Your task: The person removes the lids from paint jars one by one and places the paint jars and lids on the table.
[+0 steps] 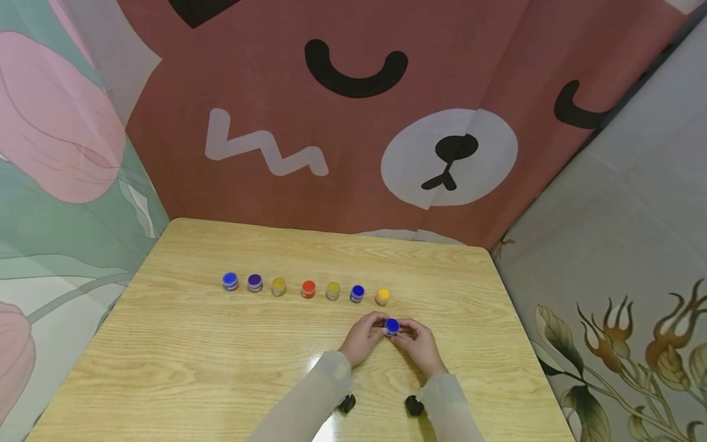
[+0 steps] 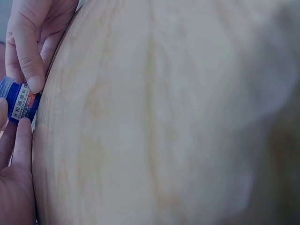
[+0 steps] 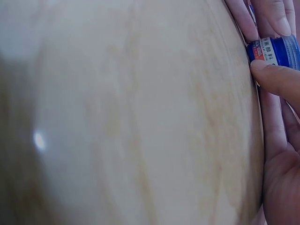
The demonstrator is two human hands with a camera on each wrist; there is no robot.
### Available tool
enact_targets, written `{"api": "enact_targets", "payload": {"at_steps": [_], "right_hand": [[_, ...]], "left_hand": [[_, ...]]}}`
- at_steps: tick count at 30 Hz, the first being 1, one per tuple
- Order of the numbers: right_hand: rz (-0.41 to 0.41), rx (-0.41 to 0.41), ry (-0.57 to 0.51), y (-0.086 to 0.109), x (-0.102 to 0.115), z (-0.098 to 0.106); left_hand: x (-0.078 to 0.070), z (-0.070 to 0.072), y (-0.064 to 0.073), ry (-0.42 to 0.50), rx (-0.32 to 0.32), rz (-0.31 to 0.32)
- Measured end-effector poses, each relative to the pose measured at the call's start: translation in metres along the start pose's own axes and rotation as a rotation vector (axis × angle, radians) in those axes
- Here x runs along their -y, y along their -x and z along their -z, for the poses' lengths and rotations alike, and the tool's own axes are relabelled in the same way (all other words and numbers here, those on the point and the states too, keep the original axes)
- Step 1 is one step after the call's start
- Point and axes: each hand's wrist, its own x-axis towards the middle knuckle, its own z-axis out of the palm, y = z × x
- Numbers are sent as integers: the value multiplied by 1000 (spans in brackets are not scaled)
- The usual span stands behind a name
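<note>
A small blue paint jar [image 1: 391, 326] with a blue lid sits between both hands near the middle of the table. My left hand [image 1: 363, 337] pinches it from the left, and my right hand [image 1: 422, 345] pinches its other side. In the left wrist view, the printed label of the paint jar [image 2: 24, 103] faces the camera, with fingertips above and below it. The right wrist view shows a thumb laid across the jar [image 3: 269, 50]. Whether its base touches the table is hard to tell.
Beyond the hands, a row of similar jars runs across the wooden table [image 1: 193, 356]: blue [image 1: 230, 282], purple [image 1: 254, 283], yellow [image 1: 278, 286], red [image 1: 308, 289], another yellow [image 1: 332, 290], dark blue [image 1: 358, 293] and orange [image 1: 382, 297]. A bear-patterned curtain [image 1: 265, 202] hangs behind the table.
</note>
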Motion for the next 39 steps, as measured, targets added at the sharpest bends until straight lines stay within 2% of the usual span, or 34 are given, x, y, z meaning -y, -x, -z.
{"api": "enact_targets", "payload": {"at_steps": [5,10,15,19,22,24,32,39], "right_hand": [[0,6,-1,0,-2,0],[-12,5,-2,-1,-3,1],[-12,-16,-3,-8,-20,0],[-4,-13,-8,-5,-15,0],[2,3,-10,1,-1,0],[6,7,-11,1,-2,0],[-26,-16,-6,-13,-32,1],[15,-22,4,-15,-36,1]], "left_hand": [[-2,0,1,-37,-1,7],[-2,0,1,-17,-3,20],[-1,-2,1,11,-7,23],[-2,-2,0,16,-7,35],[-2,-2,1,14,-11,41],[-2,-2,1,19,-18,40],[-3,-3,1,42,-20,51],[1,-2,1,8,-12,16]]}}
